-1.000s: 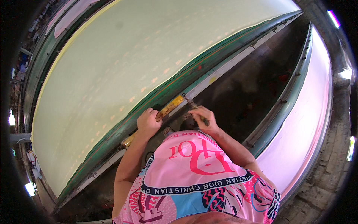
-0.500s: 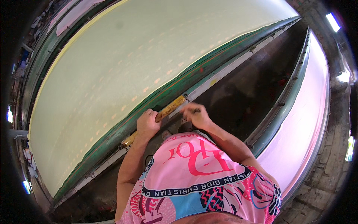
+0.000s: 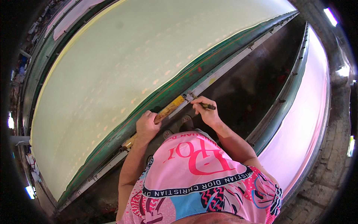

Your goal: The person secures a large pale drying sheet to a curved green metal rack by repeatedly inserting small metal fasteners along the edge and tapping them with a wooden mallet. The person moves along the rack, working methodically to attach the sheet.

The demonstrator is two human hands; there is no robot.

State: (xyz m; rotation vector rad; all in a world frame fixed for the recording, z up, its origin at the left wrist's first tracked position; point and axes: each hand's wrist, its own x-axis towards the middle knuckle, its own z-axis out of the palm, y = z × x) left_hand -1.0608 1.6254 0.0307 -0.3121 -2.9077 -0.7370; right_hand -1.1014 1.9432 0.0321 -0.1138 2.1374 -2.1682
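A worn yellow bar (image 3: 172, 108) lies along the near rail of a long table, its paint scuffed and brownish. My left hand (image 3: 148, 125) is closed around its middle, and the lower end shows past my wrist. Just beyond its upper end, a small metal fitting (image 3: 189, 98) sits on the rail. Beside that fitting, my right hand (image 3: 207, 112) holds a thin dark rod-like tool (image 3: 209, 106). The tool's blunt end sticks out to the right of my fingers, and its front end points toward the fitting. Whether the tip touches the fitting I cannot tell.
Pale yellow-green fabric with rows of faint spots covers the long table (image 3: 112, 67). A green strip and a pale metal rail (image 3: 231, 67) run along its near edge. Across a dark aisle floor (image 3: 253, 93), another table carries pink fabric (image 3: 298, 123). Small pegs line that table's edge.
My right hand, blurred before, has moved slightly right and is now steady, with the dark tool plainly visible. My left hand keeps its hold on the yellow bar.
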